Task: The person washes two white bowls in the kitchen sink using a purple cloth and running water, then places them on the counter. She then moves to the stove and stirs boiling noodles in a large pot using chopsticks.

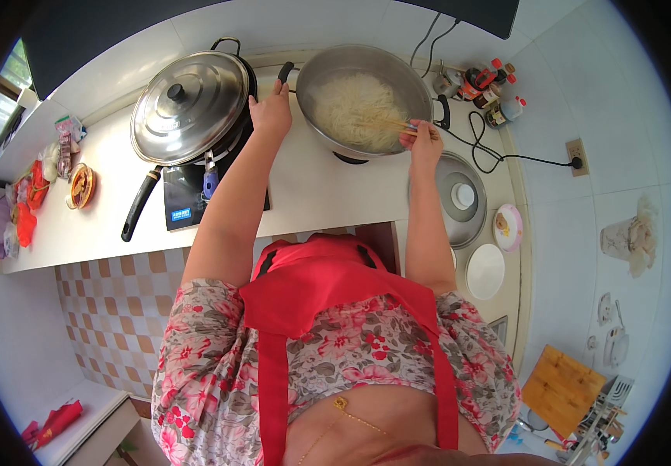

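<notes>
A wide steel pot (pixel 364 55) holds pale noodles (pixel 358 110) in cloudy liquid. My right hand (pixel 424 138) is closed on wooden chopsticks (pixel 390 123), whose tips reach into the noodles over the pot's near right side. My left hand (pixel 271 110) is at the pot's black left handle (pixel 286 71), fingertips at its lower end and thumb held apart. Left of that hand, a lidded wok sits on a black induction cooker (pixel 186 189). Its domed steel lid (pixel 195 116) has a black knob, and its long black handle (pixel 140 207) points towards me.
A glass lid (pixel 457 192), a white bowl (pixel 485 271) and a pink-rimmed bowl (pixel 508 227) lie at right. Sauce bottles (pixel 481 87) and a plugged-in black cord (pixel 522 156) are behind them. Bagged food (pixel 35 186) and an orange-toned bowl (pixel 82 185) line the left.
</notes>
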`<state>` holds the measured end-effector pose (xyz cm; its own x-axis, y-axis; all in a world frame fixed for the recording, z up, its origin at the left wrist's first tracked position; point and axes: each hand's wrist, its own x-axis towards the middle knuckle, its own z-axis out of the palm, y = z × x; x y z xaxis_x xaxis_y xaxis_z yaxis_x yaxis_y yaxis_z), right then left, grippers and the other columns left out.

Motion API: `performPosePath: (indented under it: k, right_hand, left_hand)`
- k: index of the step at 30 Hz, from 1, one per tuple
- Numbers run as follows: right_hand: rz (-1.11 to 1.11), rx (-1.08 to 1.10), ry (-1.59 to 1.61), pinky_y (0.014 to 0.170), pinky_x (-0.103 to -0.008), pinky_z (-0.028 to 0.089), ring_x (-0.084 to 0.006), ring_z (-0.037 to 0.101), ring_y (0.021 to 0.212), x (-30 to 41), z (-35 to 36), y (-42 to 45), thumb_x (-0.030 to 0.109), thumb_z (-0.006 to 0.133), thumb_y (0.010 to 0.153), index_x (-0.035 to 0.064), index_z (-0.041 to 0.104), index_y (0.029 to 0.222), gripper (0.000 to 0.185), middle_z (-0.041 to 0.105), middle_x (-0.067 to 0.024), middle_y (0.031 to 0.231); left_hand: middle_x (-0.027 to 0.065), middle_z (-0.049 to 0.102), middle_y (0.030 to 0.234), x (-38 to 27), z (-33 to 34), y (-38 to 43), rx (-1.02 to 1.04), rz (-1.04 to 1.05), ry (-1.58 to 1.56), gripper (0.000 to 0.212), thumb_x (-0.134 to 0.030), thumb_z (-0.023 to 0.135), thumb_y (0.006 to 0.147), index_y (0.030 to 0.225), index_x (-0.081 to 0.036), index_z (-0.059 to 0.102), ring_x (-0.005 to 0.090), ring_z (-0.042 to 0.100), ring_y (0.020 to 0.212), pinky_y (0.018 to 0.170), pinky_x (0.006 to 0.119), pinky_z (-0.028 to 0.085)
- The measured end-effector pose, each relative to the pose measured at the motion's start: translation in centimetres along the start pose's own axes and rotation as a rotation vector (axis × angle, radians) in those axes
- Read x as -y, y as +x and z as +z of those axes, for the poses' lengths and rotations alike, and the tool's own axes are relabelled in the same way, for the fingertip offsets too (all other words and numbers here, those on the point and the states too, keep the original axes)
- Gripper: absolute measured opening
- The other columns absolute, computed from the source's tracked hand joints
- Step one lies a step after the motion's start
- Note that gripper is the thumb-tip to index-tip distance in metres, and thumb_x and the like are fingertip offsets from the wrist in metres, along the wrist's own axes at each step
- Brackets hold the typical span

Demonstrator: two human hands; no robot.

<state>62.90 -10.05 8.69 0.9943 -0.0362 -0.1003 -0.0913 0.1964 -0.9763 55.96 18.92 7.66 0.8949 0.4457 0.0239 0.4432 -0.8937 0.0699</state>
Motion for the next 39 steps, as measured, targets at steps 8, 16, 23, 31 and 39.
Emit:
performPosePath:
  k: [8,16,23,31,39]
  right_hand:
    - [-0.21,-0.137,-0.242,0.051,-0.0238,0.05,-0.0134,0.059,0.055,1.6,-3.2,1.7,0.017,0.046,0.092,0.0006,0.058,0.088,0.021,0.059,-0.0085,0.075]
    - [-0.153,-0.024,0.104,0.053,-0.0247,0.051,-0.0153,0.059,0.058,0.0,3.6,2.1,0.015,0.046,0.092,0.0006,0.058,0.089,0.019,0.058,-0.0082,0.081]
    - [-0.046,-0.03,0.1,0.053,-0.0248,0.051,-0.0154,0.06,0.058,-2.7,6.5,3.4,0.014,0.047,0.092,0.0006,0.058,0.09,0.018,0.059,-0.0074,0.081]
    - [-0.191,-0.171,-0.069,0.053,-0.0243,0.05,-0.0137,0.059,0.058,-0.8,0.6,6.1,0.016,0.047,0.092,0.0003,0.058,0.088,0.019,0.059,-0.0079,0.078]
    - [-0.112,0.08,0.021,0.057,-0.026,0.052,-0.0174,0.062,0.062,-2.3,6.3,3.6,0.014,0.046,0.091,-0.0002,0.058,0.093,0.018,0.059,-0.0096,0.083]
  left_hand:
    - [-0.0041,0.027,0.146,0.0,0.1,0.1,-0.01,-0.006,0.008,0.059,-0.007,0.043,0.082,0.139,-0.017,0.032,0.0195,0.057,0.106,0.103,0.05,0.027]
    - [-0.0026,0.028,0.146,0.1,0.8,0.4,-0.043,0.019,0.026,0.057,-0.008,0.042,0.083,0.138,-0.016,0.033,0.0206,0.06,0.102,0.103,0.05,0.027]
    - [-0.0021,0.028,0.146,-0.3,-0.2,0.1,-0.002,-0.001,0.046,0.057,-0.008,0.042,0.083,0.138,-0.016,0.033,0.0199,0.061,0.1,0.102,0.051,0.028]
    - [-0.0031,0.026,0.146,-0.6,-0.2,-0.1,-0.005,-0.021,0.037,0.062,-0.006,0.048,0.079,0.139,-0.015,0.032,0.0215,0.059,0.102,0.099,0.046,0.034]
    - [-0.0016,0.026,0.146,-0.6,0.0,0.1,0.001,-0.023,0.005,0.063,-0.004,0.05,0.079,0.139,-0.015,0.032,0.0206,0.058,0.105,0.094,0.042,0.039]
